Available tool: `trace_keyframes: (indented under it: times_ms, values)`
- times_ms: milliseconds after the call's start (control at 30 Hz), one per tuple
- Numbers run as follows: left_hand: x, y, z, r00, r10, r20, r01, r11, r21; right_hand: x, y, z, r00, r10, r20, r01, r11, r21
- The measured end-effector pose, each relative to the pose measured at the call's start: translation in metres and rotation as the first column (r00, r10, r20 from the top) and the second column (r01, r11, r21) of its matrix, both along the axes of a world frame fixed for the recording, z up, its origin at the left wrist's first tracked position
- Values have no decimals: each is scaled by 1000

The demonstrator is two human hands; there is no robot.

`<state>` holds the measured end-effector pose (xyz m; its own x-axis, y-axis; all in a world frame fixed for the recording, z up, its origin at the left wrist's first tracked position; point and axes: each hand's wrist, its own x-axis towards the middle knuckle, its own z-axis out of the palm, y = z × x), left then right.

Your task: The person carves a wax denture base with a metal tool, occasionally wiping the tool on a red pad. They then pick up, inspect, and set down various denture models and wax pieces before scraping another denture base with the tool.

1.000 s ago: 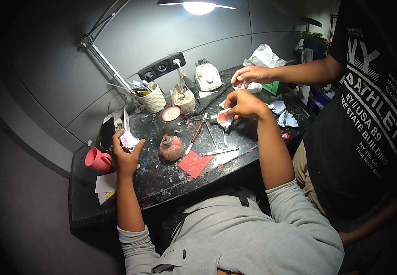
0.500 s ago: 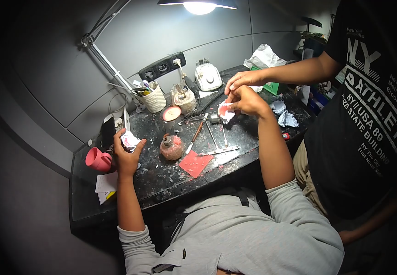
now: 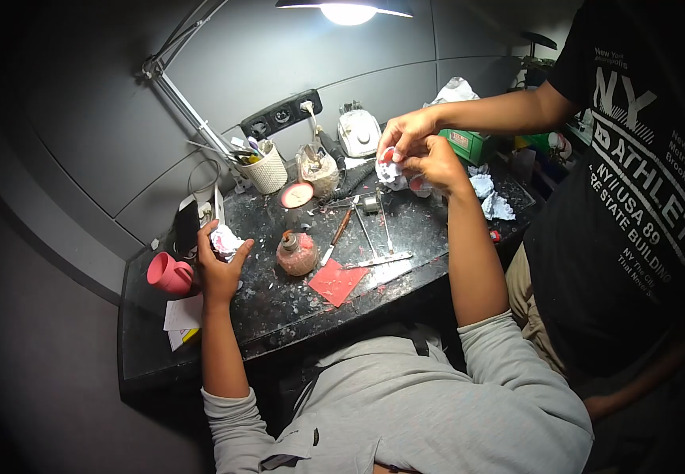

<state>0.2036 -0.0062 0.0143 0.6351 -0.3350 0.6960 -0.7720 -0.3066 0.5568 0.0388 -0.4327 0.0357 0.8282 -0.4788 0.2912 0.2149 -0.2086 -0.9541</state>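
Observation:
On the left side of the black desk (image 3: 279, 316), my left hand (image 3: 220, 268) is wrapped round a white piece with pink on it (image 3: 224, 240). My right hand (image 3: 441, 167) is raised over the desk at the right, its fingers bent beside a co-worker's hand (image 3: 407, 133). Between these two hands is a white and pink piece (image 3: 390, 170); the co-worker's fingers are on its top. A smaller pink bit (image 3: 418, 183) shows under my right fingers. How my fingertips grip is partly hidden.
A pink cup (image 3: 170, 273) stands at the left. Mid-desk are a spirit burner (image 3: 296, 253), a red sheet (image 3: 336, 283), a brown-handled knife (image 3: 341, 229) and metal tools. A pen holder (image 3: 264, 167) and a white device (image 3: 359, 133) stand behind. The co-worker is at the right.
The white and pink piece at the right has moved up, and the co-worker's fingers are now on it. My right hand has risen slightly. My left hand has stayed in place.

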Motion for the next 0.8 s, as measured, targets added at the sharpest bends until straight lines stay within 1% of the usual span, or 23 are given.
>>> trace_keyframes:
  times_ms: [33, 100, 133, 167, 233, 267, 300, 367, 400, 433, 500, 533, 600, 633, 700, 800]
  values:
    - [0, 0, 0, 1000, 1, 0, -1, 1000, -1, 1, -1, -1, 1000, 1, 0, -1, 1000, -1]
    - [-1, 0, 0, 1000, -28, 8, 28, 1000, 11, 4, -2, -2, 991, -13, 130, 1, 996, 91]
    - [0, 0, 0, 1000, -28, 8, 28, 1000, 12, 4, -1, -1, 984, -23, 179, 10, 998, 69]
    - [1, 1, -1, 999, -23, 26, 23, 1000, 19, 2, 0, -1, 984, -23, 179, 11, 998, 70]
    - [2, 0, -2, 999, -20, 44, 19, 999, 26, -4, 4, 5, 994, -110, -1, 109, 981, 159]
    - [1, 0, -2, 1000, -11, 18, 11, 1000, 13, -11, 17, 15, 985, -156, -79, 162, 984, 78]
    - [1, 0, -1, 1000, -1, -7, 1, 1000, 1, -12, 17, 15, 984, -157, -78, 163, 983, 78]
    - [0, 0, -1, 1000, -3, -6, 3, 1000, -5, -12, 17, 13, 982, -66, -175, 59, 997, -44]
    - [0, 0, -1, 1000, -3, -6, 3, 1000, -12, -4, 9, 0, 989, -40, -142, 37, 999, -18]
    - [-1, 0, -1, 1000, -4, -6, 4, 1000, -12, -3, 7, -1, 989, -40, -142, 38, 999, -19]
    - [-1, 0, 0, 1000, 10, 9, -10, 1000, 9, -2, 3, -4, 986, -24, -164, 6, 994, -105]
    - [-1, 1, -1, 1000, 11, 8, -11, 1000, 8, -2, 4, -3, 986, -23, -164, 6, 994, -105]
    - [0, 0, -1, 1000, -4, -5, 4, 1000, -7, -2, 7, -3, 979, -80, -189, 50, 986, -157]
    - [0, 0, -1, 1000, -4, -5, 4, 1000, -6, -1, 5, -4, 979, -80, -189, 50, 986, -157]
    - [-1, 0, 0, 1000, -3, -9, 3, 1000, -6, 0, 2, -7, 984, -31, -174, 1, 985, -173]
    - [-1, -1, -1, 1000, 1, 20, -1, 1000, -4, -1, 4, -6, 980, -61, -187, 24, 981, -193]
